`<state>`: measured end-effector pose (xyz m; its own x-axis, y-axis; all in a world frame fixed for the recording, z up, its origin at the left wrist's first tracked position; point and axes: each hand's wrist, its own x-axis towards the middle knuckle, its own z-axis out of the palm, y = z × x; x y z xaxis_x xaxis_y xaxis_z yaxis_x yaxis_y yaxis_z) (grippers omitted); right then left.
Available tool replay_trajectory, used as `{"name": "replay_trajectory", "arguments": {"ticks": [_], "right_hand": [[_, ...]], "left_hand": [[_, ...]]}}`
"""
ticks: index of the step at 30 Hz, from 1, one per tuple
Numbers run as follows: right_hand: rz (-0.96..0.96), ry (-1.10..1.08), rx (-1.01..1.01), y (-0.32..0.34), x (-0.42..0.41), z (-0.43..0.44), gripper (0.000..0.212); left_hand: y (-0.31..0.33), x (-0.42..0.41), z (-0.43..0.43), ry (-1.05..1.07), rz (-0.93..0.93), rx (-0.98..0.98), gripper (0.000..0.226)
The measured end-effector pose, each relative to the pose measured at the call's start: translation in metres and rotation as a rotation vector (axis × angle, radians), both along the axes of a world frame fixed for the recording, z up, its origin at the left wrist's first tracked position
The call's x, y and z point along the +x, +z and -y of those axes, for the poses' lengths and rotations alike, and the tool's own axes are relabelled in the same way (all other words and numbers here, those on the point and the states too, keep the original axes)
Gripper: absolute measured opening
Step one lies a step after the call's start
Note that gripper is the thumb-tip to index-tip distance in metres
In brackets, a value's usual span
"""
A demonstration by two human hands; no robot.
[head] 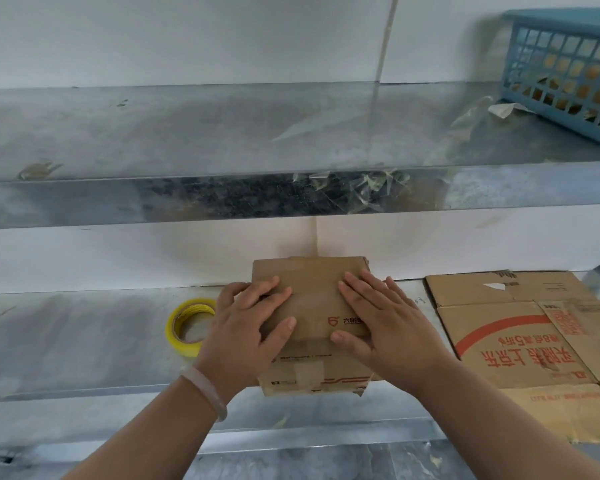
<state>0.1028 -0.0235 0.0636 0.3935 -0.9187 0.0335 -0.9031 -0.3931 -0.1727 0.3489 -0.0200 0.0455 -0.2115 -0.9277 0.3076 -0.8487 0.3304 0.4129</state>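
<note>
A small brown cardboard box [312,296] stands on the lower metal shelf [84,341], its front overhanging the shelf edge a little. My left hand [246,327] lies on the left part of its top flap, fingers flat, thumb at the flap's front edge. My right hand [381,317] presses flat on the right part of the same flap, thumb along the front edge. Old tape and a red logo show on the box's front face. A roll of yellow tape [187,325] lies just left of my left hand.
A flattened cardboard carton [520,341] with red print lies on the shelf to the right. The upper metal shelf [187,133] carries a blue plastic basket [568,71] at the far right and scraps of clear tape [361,185] on its front edge. A white wall backs both shelves.
</note>
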Motion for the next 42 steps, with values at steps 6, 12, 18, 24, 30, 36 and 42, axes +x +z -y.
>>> {"name": "replay_trajectory", "arguments": {"ticks": [6,12,18,24,30,36,42], "right_hand": [[0.001,-0.003,0.020,-0.001,-0.004,0.000,0.095],[0.008,-0.021,0.022,-0.002,-0.002,0.002,0.095],[0.030,-0.017,0.032,-0.002,-0.003,0.001,0.094],[0.008,-0.023,0.055,0.004,-0.001,0.001,0.094],[-0.010,-0.026,0.060,0.009,0.001,-0.001,0.101],[-0.007,-0.007,0.084,0.013,0.001,0.001,0.097],[0.449,-0.157,0.132,0.028,0.022,0.010,0.050]], "left_hand": [[-0.035,0.062,-0.008,0.198,-0.389,0.107,0.048],[-0.094,0.132,-0.004,0.193,0.367,0.290,0.054],[-0.079,0.135,0.009,0.161,0.380,0.147,0.019],[0.037,0.091,0.002,0.054,-0.292,0.033,0.037],[0.098,0.025,0.009,-0.196,-0.276,0.227,0.024],[0.107,-0.006,0.036,-0.189,-0.095,0.354,0.025],[0.112,-0.025,0.044,-0.210,0.072,0.355,0.031]]}}
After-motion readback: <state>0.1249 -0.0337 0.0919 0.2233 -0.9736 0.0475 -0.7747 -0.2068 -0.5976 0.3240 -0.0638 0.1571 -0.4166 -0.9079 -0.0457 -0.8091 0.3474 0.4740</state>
